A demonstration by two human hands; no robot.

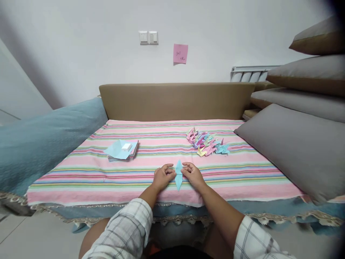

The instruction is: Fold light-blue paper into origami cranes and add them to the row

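I pinched the blue folded paper [178, 175] between my left hand [162, 177] and right hand [192, 174], below the crane pile [207, 142].

White wall [81, 43] w/ switches [148, 37], tan headboard [175, 100], grey cushions [296, 144].

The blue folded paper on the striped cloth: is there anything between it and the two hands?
Nothing visible stands between them. The left hand and the right hand both already touch the blue folded paper, one on each side, on the striped cloth. The stack of paper sheets and the pile of folded paper cranes lie farther back.
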